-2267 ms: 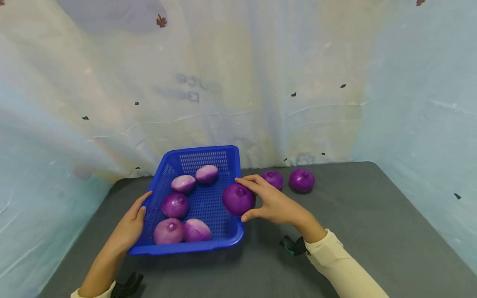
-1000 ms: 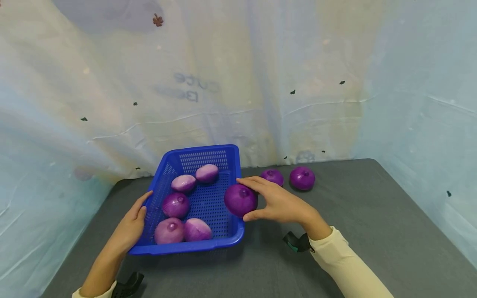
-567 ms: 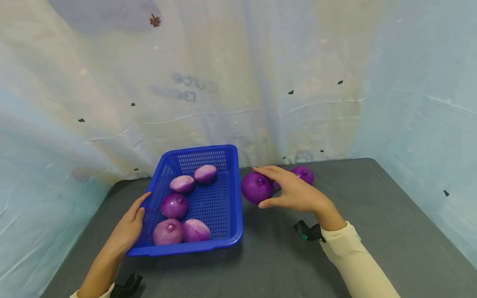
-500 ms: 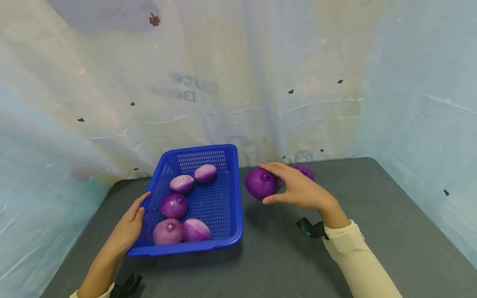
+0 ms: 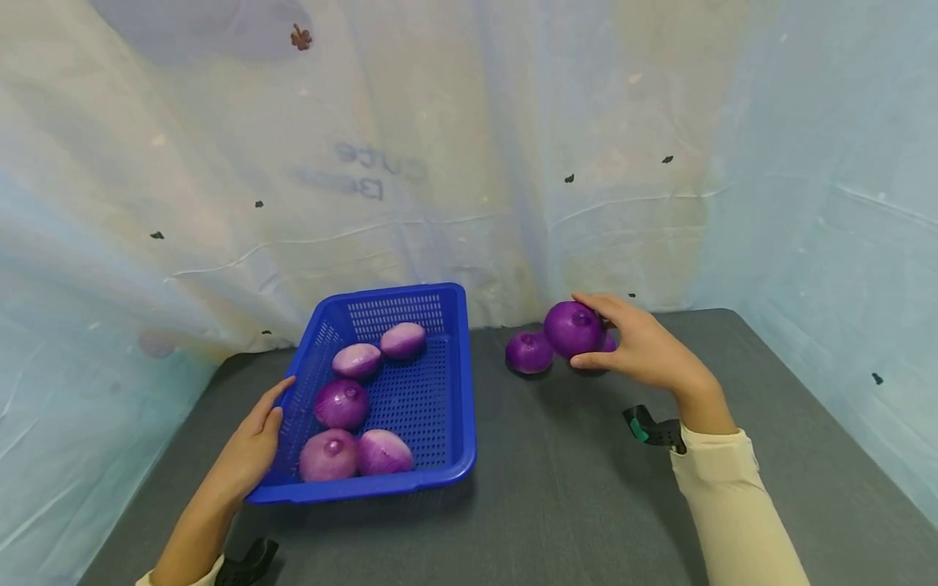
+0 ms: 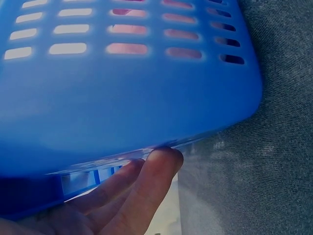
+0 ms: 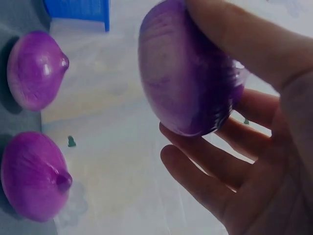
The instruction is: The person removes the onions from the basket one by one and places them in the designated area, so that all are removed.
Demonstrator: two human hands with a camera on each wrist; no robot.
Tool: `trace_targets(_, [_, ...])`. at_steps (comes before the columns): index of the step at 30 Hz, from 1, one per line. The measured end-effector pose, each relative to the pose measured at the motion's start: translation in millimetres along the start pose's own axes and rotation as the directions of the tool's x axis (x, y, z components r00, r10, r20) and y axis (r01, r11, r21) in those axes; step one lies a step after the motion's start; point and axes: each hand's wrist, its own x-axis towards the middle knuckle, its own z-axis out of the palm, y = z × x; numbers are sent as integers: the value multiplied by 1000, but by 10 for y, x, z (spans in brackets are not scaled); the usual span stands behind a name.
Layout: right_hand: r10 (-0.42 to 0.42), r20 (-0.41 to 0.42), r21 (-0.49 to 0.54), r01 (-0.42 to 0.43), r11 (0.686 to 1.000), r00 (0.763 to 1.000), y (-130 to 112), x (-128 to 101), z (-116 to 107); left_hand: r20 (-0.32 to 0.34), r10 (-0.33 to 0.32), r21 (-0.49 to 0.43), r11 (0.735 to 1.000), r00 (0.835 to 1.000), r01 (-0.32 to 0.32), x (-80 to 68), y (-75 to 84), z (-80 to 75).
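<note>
Hands: right (image 5: 645, 350) grips a glossy purple onion (image 5: 573, 329) — left (image 5: 252, 448), fingers seemingly straight, touches the basket (image 5: 440, 476).

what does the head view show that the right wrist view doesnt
Only the head view shows the left hand on the blue basket's rim and five onions inside it. Only the right wrist view shows both loose onions on the table whole, one near the basket corner and one nearer the camera. Both show the right hand gripping a purple onion above them.
</note>
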Motion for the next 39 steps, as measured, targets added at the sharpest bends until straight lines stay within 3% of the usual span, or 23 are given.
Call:
trace_targets(17, [95,-14,17,-95,995,995,172,-113,-158,12,7,-13,1000,1000,-6,-8,-23,3])
trace_targets(32, [208,-37,-43,-209,977,977,467,-257,-347,19,-9,-21,1000,1000,10,-5,-7,-1])
trace_targets(39, [234,-30,-33,-235,972,972,547,-275,-366,12,22,-41,999,1000,-22,-9,-22,6])
